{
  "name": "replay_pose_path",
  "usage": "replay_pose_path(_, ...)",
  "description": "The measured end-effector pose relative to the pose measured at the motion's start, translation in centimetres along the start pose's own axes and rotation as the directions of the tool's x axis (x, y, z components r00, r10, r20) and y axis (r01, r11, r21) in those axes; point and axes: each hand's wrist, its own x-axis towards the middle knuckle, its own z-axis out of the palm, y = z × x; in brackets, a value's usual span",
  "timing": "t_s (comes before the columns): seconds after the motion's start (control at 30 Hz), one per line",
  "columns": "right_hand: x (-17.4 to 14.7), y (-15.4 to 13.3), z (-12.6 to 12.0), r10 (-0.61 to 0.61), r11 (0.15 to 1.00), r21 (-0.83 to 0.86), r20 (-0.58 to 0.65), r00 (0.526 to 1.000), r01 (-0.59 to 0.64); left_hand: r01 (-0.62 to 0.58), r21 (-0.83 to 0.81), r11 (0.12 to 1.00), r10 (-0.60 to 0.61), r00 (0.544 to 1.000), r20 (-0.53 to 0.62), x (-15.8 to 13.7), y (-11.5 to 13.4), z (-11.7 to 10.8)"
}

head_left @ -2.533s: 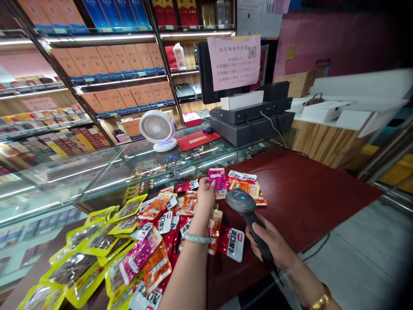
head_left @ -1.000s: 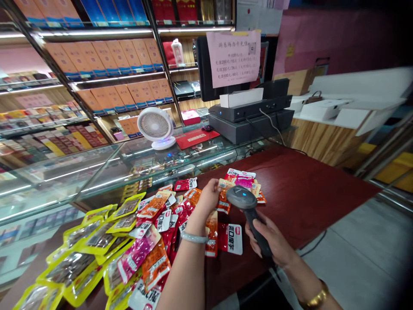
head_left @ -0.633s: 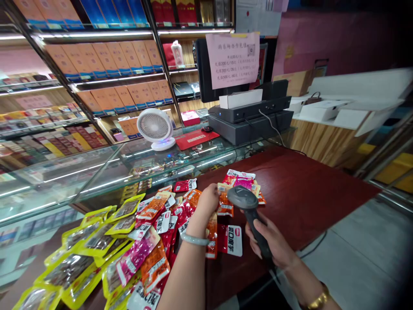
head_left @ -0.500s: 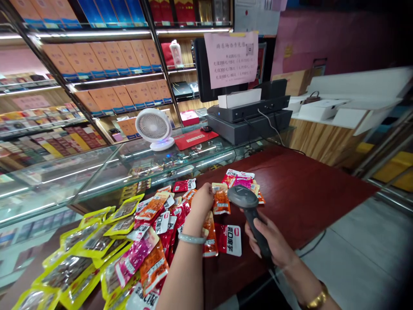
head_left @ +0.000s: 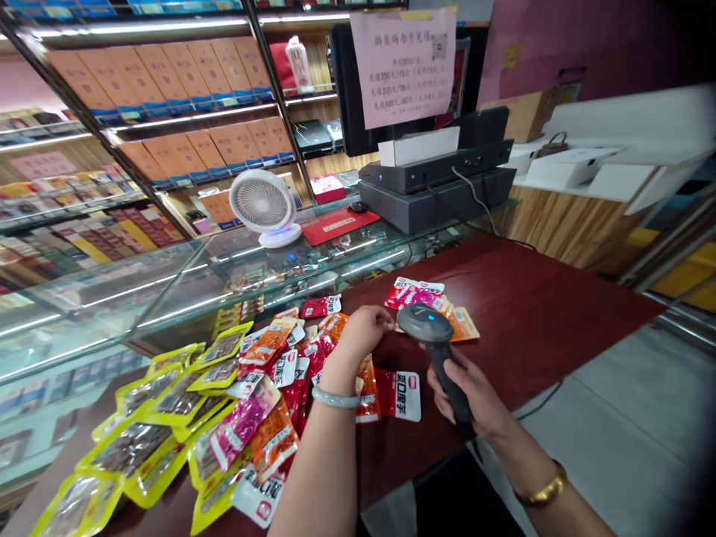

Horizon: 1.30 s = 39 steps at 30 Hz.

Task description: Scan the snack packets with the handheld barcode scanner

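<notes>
My right hand (head_left: 462, 384) grips a dark grey handheld barcode scanner (head_left: 426, 324) by its handle; a small blue light glows on its head. Left of the scanner head is my left hand (head_left: 372, 328), its fingers loosely bent and no packet visible in them; the scanner partly hides the space beyond the fingertips. An orange and cream snack packet (head_left: 463, 324) lies just past the scanner, by a small pile of red and pink packets (head_left: 414, 292). Below my left hand lie an orange packet (head_left: 368, 391) and a red and white packet (head_left: 398, 395).
Many yellow-edged snack pouches (head_left: 126, 451) and mixed packets (head_left: 271, 440) spread over the left of the dark red tabletop (head_left: 537, 298). Behind are a glass counter (head_left: 224, 276), a white fan (head_left: 264, 205), a red mat (head_left: 335, 226) and a monitor with a pink notice (head_left: 403, 67).
My left hand has moved slightly right, away from the orange packet it was at. An orange and cream packet now shows by the far pile. The scanner's blue light has come into sight.
</notes>
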Motion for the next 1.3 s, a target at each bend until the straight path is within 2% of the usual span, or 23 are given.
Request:
replay_pose_path(0.07,-0.1,-0.2,0.2,0.007,1.000,0.001,-0.002,1.000,-0.007,-0.028,0.219,0.975,-0.014,0.982,0.187,-1.0,0.9,-0.9)
replay_pose_path(0.13,-0.1,-0.4,0.2,0.007,1.000,-0.003,-0.001,1.000,-0.007,-0.079,0.305,0.949,-0.036,0.934,0.355,-1.8,1.8,-0.9)
replay_pose_path(0.17,-0.1,-0.4,0.2,0.005,1.000,-0.005,-0.001,1.000,-0.005,-0.107,0.309,0.945,-0.028,0.915,0.402,-2.1,2.3,-0.7)
replay_pose_path(0.27,-0.1,-0.5,0.3,-0.003,1.000,-0.008,-0.005,1.000,0.003,-0.134,0.291,0.947,0.000,0.908,0.419,-2.5,2.9,0.3)
replay_pose_path(0.4,-0.1,-0.5,0.3,-0.005,1.000,-0.012,-0.013,1.000,0.005,-0.165,0.280,0.946,0.042,0.917,0.397,-2.1,2.1,0.6)
replay_pose_path(0.47,-0.1,-0.5,0.3,-0.013,1.000,-0.008,-0.015,1.000,0.013,-0.154,0.222,0.963,0.082,0.950,0.303,-1.4,1.3,0.1)
replay_pose_path(0.53,-0.2,-0.4,0.2,-0.024,1.000,0.002,-0.014,1.000,0.024,-0.056,0.147,0.988,0.047,0.997,0.067,-0.6,0.4,-0.6)
replay_pose_path(0.57,-0.2,-0.3,0.1,-0.028,1.000,0.009,-0.012,1.000,0.028,0.011,0.104,0.995,-0.002,0.997,-0.079,-0.2,-0.1,-0.9)
replay_pose_path(0.63,-0.1,-0.2,0.0,-0.025,0.999,0.019,0.000,1.000,0.025,0.125,0.020,0.992,-0.111,0.939,-0.325,0.5,-0.9,-1.6)
replay_pose_path(0.73,-0.1,0.0,-0.1,0.003,1.000,-0.005,0.033,0.999,-0.003,0.163,-0.099,0.982,-0.191,0.835,-0.517,1.1,-1.6,-2.0)
replay_pose_path(0.8,-0.1,0.1,-0.1,0.031,0.999,-0.046,0.043,0.999,-0.029,0.128,-0.205,0.970,-0.224,0.796,-0.562,1.1,-1.7,-2.0)
replay_pose_path(0.87,-0.1,0.2,-0.2,0.054,0.995,-0.082,0.033,0.998,-0.051,0.081,-0.321,0.944,-0.261,0.780,-0.569,1.1,-1.6,-1.9)
replay_pose_path(1.03,-0.1,0.5,-0.3,0.079,0.992,-0.102,0.026,0.997,-0.076,-0.036,-0.496,0.868,-0.288,0.777,-0.560,1.1,-1.6,-1.6)
replay_pose_path(1.17,0.0,0.6,-0.4,0.084,0.992,-0.094,0.031,0.996,-0.081,-0.074,-0.520,0.851,-0.284,0.768,-0.574,1.5,-2.0,-1.6)
replay_pose_path(1.23,0.1,0.6,-0.4,0.082,0.993,-0.085,0.030,0.996,-0.079,-0.092,-0.552,0.829,-0.291,0.772,-0.565,1.6,-1.9,-1.3)
replay_pose_path(1.3,0.1,0.6,-0.4,0.078,0.994,-0.082,0.027,0.997,-0.076,-0.118,-0.667,0.736,-0.305,0.821,-0.482,1.6,-1.5,-0.5)
